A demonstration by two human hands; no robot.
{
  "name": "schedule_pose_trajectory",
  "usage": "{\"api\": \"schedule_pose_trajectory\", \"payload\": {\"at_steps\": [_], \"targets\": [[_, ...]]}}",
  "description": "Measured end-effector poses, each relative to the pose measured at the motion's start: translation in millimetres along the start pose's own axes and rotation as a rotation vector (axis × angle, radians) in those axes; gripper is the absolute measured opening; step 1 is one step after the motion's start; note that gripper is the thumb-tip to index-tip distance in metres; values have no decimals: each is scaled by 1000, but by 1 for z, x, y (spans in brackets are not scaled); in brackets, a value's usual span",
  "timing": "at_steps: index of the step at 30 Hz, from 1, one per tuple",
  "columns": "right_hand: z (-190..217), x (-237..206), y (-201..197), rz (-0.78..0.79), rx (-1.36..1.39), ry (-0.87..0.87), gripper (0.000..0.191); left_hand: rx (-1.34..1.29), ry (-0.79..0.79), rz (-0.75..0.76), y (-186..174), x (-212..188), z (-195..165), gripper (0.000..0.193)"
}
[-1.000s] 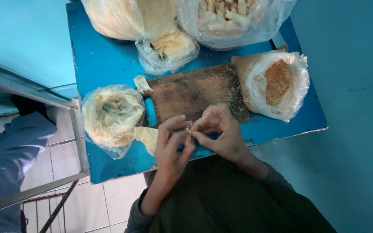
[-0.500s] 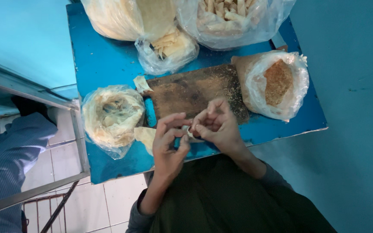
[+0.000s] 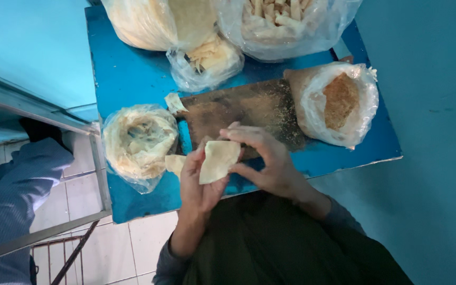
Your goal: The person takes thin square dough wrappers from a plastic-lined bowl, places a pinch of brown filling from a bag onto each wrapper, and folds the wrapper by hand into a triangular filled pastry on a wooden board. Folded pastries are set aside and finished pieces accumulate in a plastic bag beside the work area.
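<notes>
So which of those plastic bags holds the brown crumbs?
Start at the blue table and its dark wooden board. The clear plastic bag of crumbs sits at the board's right end. It alone holds brown crumbs; the others hold pale sheets or strips.

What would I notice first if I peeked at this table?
Two hands, the left hand and right hand, hold up a pale wrapper in the middle. Behind it lies a dark board on a blue table, with a bag of brown filling at the right.
</notes>
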State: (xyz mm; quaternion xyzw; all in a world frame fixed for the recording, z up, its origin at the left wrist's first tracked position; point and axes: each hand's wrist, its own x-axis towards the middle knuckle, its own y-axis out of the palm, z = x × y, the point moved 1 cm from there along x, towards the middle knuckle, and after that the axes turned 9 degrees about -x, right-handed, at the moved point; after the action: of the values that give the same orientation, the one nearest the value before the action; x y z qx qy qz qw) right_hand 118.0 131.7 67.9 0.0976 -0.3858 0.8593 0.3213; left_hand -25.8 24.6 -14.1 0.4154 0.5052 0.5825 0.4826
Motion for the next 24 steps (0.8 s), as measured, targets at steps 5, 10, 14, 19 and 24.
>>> {"api": "schedule_pose_trajectory", "payload": {"at_steps": [5, 10, 14, 19, 24], "targets": [[-2, 9, 5, -47, -51, -14, 49, -201, -204, 236, 6, -3, 0, 44], [-21, 7, 2, -31, 432, 414, 49, 157, -35, -97, 19, -2, 9, 46], [-30, 1, 6, -62, 471, 383, 49, 486, 39, -142, 15, -9, 10, 46], [-43, -10, 11, -179, 555, 423, 43, 470, 125, -215, -4, -10, 3, 30], [-54, -17, 8, -200, 585, 432, 36, 603, 212, -267, -5, -16, 3, 18]]}}
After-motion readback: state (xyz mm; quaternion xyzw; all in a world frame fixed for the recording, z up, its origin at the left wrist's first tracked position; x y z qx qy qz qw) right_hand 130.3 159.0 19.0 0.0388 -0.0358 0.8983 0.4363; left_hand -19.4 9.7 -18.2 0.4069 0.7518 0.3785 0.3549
